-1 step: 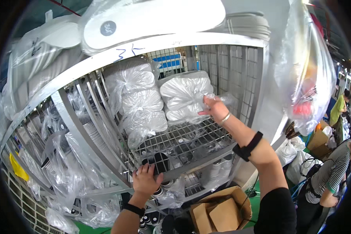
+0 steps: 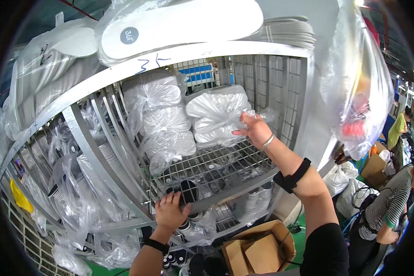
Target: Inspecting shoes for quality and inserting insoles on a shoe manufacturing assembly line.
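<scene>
A metal cage rack (image 2: 207,50) stands in front of me, with a wire shelf (image 2: 216,163) inside it. On the shelf lies a clear plastic bag of white shoe soles (image 2: 216,115). My right hand (image 2: 255,129) reaches in and pinches the loose end of that bag at its right side. A black band sits on that forearm. My left hand (image 2: 170,210) grips the shelf's front rail (image 2: 234,188), fingers curled over it. A taller stack of similar bags (image 2: 158,119) stands to the left of the held bag.
Large white soles in plastic (image 2: 179,23) lie on top of the rack. More bagged soles (image 2: 69,184) hang behind the slanted bars at left. An open cardboard box (image 2: 257,250) sits on the green floor below. A person in a striped shirt (image 2: 386,207) is at right.
</scene>
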`<move>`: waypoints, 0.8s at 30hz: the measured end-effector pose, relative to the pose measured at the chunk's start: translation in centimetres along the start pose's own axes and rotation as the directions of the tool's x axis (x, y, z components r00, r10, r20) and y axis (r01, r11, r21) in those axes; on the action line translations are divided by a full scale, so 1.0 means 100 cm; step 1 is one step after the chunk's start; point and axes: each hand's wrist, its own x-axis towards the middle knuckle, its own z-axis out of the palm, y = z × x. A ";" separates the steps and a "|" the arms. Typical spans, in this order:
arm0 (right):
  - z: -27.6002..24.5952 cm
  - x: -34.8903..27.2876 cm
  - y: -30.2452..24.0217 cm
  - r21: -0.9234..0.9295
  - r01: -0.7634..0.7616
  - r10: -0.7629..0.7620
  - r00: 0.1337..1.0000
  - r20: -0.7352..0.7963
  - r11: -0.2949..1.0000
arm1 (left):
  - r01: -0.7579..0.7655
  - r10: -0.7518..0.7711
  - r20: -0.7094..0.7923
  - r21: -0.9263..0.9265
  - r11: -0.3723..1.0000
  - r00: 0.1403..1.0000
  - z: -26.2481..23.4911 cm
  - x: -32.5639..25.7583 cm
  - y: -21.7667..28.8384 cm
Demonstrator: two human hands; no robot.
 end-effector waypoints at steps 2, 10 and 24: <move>0.022 -0.035 -0.032 -0.081 0.001 0.010 0.992 0.124 0.997 | 0.010 -0.018 -0.079 -0.105 0.994 0.997 -0.008 0.001 0.005; 0.101 -0.191 -0.039 -0.583 0.311 0.285 0.643 0.710 0.750 | -0.376 0.245 -0.612 -0.092 0.922 0.752 -0.040 0.006 0.113; 0.088 -0.237 -0.073 -0.845 0.499 0.201 0.822 0.532 0.193 | -0.320 -0.103 -0.517 -0.662 0.677 0.850 -0.088 0.042 0.081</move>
